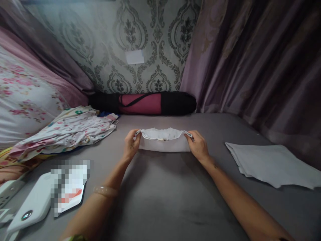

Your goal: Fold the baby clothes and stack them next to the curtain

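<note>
A white garment point(164, 146) is stretched between my two hands over the grey sheet, its edge facing me in a shallow curve. A small pale detail shows at the middle of that edge; I cannot tell what sort of garment it is. My left hand point(131, 144) pinches its left corner between thumb and fingers. At the opposite corner, my right hand point(199, 146) is closed on the cloth in the same way. To the right lies a folded pale grey cloth point(276, 163), apart from my right hand.
The grey sheet point(160, 194) spreads beneath everything. On the left are a crumpled patterned garment point(72, 125), a white power bank point(35, 197), a phone point(72, 189) and a power strip point(8, 192). A black and maroon rolled bag point(142, 103) lies along the patterned wall, with purple curtains point(225, 67) at right.
</note>
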Demonstrator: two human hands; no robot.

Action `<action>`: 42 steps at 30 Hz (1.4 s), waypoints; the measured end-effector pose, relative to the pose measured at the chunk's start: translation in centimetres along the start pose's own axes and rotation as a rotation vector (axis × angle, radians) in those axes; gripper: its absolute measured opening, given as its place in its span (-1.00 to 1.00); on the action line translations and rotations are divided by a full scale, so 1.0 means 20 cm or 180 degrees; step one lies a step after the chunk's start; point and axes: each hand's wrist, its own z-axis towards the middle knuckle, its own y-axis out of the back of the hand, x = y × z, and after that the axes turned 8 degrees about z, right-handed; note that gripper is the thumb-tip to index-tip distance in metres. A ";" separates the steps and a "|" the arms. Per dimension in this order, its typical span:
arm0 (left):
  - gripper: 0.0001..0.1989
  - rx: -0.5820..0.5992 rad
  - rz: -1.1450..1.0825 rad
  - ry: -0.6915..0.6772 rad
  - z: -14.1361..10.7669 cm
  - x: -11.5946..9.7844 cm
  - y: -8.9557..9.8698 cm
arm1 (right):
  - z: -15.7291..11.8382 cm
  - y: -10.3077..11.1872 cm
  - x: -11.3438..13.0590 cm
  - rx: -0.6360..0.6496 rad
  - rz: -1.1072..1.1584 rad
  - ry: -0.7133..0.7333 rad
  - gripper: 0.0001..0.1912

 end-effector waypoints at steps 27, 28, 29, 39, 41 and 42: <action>-0.75 0.0861 0.1496 0.0903 0.09 0.20 -0.24 | 0.10 -0.21 -0.15 0.0951 -0.0868 -0.1628 -0.60; -0.76 0.0869 0.1557 0.0804 0.08 0.20 -0.24 | 0.09 -0.21 -0.13 0.0973 -0.0929 -0.1513 -0.60; -0.77 0.0878 0.1606 0.0734 0.07 0.19 -0.23 | 0.08 -0.21 -0.11 0.0987 -0.0984 -0.1414 -0.60; -0.61 0.1111 0.2100 0.0567 0.05 0.09 -0.20 | 0.10 -0.22 -0.09 0.1317 -0.1416 -0.1436 -0.54; -0.64 0.1114 0.2095 0.0584 0.06 0.09 -0.20 | 0.10 -0.23 -0.09 0.1330 -0.1481 -0.1523 -0.54; -0.66 0.1112 0.2082 0.0618 0.07 0.10 -0.21 | 0.10 -0.23 -0.09 0.1335 -0.1513 -0.1558 -0.54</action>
